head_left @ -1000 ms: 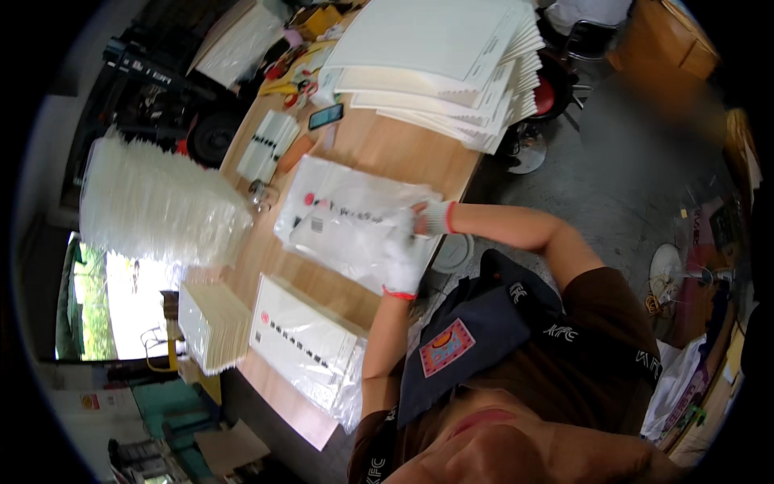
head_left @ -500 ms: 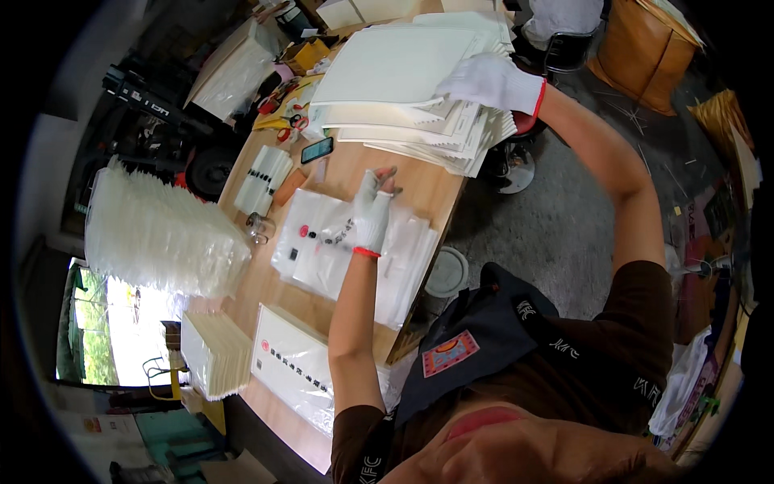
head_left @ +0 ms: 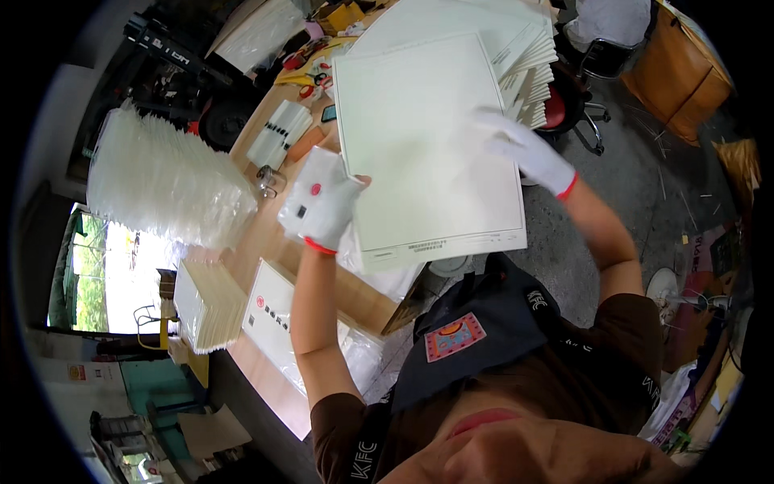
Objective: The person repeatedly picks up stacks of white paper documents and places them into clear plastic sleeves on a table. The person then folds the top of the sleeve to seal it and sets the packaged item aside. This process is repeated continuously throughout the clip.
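A large white printed board (head_left: 427,145), maybe several sheets thick, lies tilted in front of me, its near end over the plastic bags. My left hand (head_left: 332,208), in a white glove with a red cuff and bare fingertips, is closed at the board's left edge. One fingertip shows on the edge; the other fingers are hidden. Beside this hand is a clear plastic bag (head_left: 310,184) with a red round mark. Above the board's right side, my gloved right hand (head_left: 528,153) is smeared by motion, so its grip is unclear.
Fanned white boards (head_left: 532,68) are stacked at the far end of the table. A tall pile of clear plastic (head_left: 165,181) stands left, near a glass jar (head_left: 271,181). Scissors (head_left: 322,79) lie farther off. A packed printed stack (head_left: 270,310) sits at the near left.
The white board has come off the far stack toward me, covering most of the bags. My right hand has moved nearer; my left hand has shifted left and now meets the board's edge.
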`<move>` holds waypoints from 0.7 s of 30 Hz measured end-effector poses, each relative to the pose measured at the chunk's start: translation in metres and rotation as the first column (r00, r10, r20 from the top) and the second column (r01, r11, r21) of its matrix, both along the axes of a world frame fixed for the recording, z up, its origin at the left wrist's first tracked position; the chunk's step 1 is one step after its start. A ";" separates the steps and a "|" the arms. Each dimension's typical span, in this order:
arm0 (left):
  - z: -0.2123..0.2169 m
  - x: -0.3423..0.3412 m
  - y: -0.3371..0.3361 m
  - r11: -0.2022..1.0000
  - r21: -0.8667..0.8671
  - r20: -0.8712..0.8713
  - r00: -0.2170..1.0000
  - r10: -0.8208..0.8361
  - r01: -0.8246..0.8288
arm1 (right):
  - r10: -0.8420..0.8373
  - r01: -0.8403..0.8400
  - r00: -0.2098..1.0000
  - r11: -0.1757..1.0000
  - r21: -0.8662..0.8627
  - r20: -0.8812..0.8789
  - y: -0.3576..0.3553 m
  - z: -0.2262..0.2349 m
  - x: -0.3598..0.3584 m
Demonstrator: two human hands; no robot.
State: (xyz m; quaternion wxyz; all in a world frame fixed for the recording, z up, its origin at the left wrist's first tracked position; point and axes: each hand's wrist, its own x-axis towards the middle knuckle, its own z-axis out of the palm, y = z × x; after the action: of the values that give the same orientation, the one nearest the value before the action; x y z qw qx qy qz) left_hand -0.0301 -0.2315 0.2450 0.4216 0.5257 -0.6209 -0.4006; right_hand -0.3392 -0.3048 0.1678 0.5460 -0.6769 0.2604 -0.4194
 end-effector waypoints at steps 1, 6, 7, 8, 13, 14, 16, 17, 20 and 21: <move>0.001 -0.011 0.008 0.995 -0.096 0.150 0.989 0.000 0.015 | -0.078 0.070 0.996 0.983 -0.169 -0.041 0.009 -0.003 0.020; -0.070 -0.075 0.045 0.970 -0.188 0.522 0.852 -0.038 0.158 | -0.378 0.329 0.873 0.923 -0.200 -0.308 0.046 -0.024 0.082; -0.092 -0.069 0.042 0.976 -0.105 0.357 0.923 -0.142 0.191 | -0.384 0.307 0.864 0.915 -0.263 -0.327 0.045 -0.026 0.079; -0.101 -0.057 0.036 0.968 -0.176 0.260 0.957 -0.127 0.176 | -0.398 0.290 0.851 0.900 -0.326 -0.343 0.042 -0.028 0.070; -0.093 0.045 0.022 0.991 0.040 -0.850 0.525 -0.035 0.130 | -0.361 -0.154 0.657 0.795 -0.587 -0.662 0.052 0.016 0.034; -0.078 0.056 0.026 0.982 -0.027 -0.849 0.515 -0.123 0.189 | -0.354 -0.281 0.544 0.777 -0.562 -0.761 0.052 0.021 0.033; -0.049 0.068 0.037 0.978 -0.038 -0.756 0.634 -0.164 0.207 | -0.335 -0.521 0.441 0.660 -0.541 -0.833 0.046 0.004 0.042; -0.052 0.057 0.041 0.986 0.005 -0.593 0.794 -0.131 0.167 | -0.337 -0.615 0.381 0.603 -0.508 -0.861 0.044 -0.007 0.050; -0.052 0.029 0.062 0.992 0.096 -0.101 0.993 -0.067 0.076 | -0.251 -0.777 0.217 0.541 -0.322 -0.943 0.044 -0.013 0.079; -0.046 0.018 0.065 0.988 0.123 -0.034 0.995 -0.090 0.093 | -0.221 -0.779 0.210 0.551 -0.299 -0.952 0.045 -0.016 0.079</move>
State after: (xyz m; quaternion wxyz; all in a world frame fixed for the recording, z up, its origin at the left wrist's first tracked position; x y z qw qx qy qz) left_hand -0.0119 -0.1662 0.1988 0.3778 0.5162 -0.6121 -0.4648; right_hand -0.2598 -0.2594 0.1518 0.0058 -0.9763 0.1705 0.1329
